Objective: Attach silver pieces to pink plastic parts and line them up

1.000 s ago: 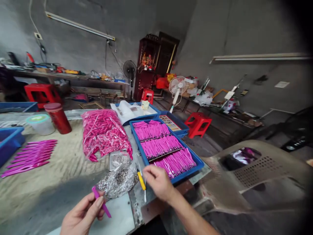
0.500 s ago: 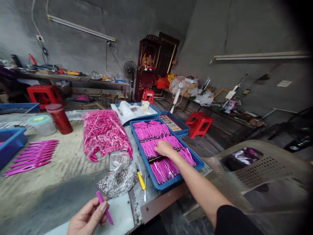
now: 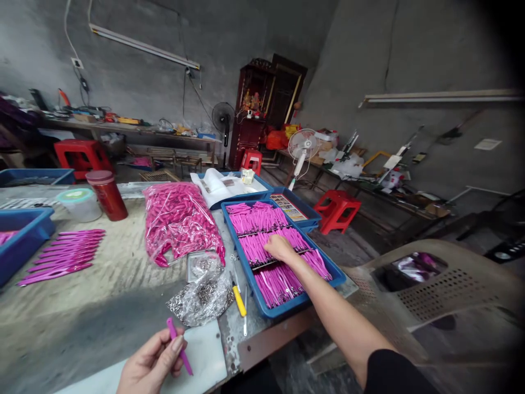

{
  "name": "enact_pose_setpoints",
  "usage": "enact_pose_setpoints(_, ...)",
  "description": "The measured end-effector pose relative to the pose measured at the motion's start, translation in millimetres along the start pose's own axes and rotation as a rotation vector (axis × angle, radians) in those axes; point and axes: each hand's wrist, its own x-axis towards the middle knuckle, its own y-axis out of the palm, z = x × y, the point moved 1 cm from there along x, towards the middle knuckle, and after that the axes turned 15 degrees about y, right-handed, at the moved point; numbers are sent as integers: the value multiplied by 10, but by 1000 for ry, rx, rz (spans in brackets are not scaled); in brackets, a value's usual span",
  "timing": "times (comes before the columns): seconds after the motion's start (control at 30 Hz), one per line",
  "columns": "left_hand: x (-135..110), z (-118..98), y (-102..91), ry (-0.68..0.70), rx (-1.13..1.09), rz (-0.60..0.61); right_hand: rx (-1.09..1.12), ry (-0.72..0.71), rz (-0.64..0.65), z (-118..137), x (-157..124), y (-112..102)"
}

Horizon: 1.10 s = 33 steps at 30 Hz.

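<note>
Between thumb and fingers of my left hand (image 3: 158, 358) is a slim magenta plastic handle (image 3: 179, 346), tilted over a pale board (image 3: 205, 355) at the table's front edge. My right hand (image 3: 281, 249) reaches down into a blue tray (image 3: 268, 313) packed with rows of magenta handles (image 3: 279, 287), some showing dark or metallic ends. Its fingers are curled at the middle row; their tips are hidden, so what they grip cannot be made out. Near my left hand lies a clear plastic bag of small metal parts (image 3: 200, 298). A yellow-handled screwdriver (image 3: 239, 301) rests beside the tray.
A large clear bag of magenta pieces (image 3: 180, 221) stands mid-table. Left of it are a row of magenta handles (image 3: 68, 254), a red-lidded jar (image 3: 107, 197), a plastic tub (image 3: 80, 205) and another blue tray (image 3: 24, 241). A plastic chair (image 3: 435, 295) stands at the right.
The view has turned slightly left, so most things appear a little further right. My left hand still holds the magenta handle, and my right hand stays in the tray.
</note>
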Motion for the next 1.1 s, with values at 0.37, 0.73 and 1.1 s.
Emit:
enact_pose_setpoints(0.37,24,59,-3,-15,-33,3,157,-23,-69,-105,9,-2)
enact_pose_setpoints(0.73,43,146,14,64,-67,47,444,-48,41,-155,39,64)
enact_pose_setpoints(1.1,83,-159,212,141,-82,126,1107,-318,515,198,-800,62)
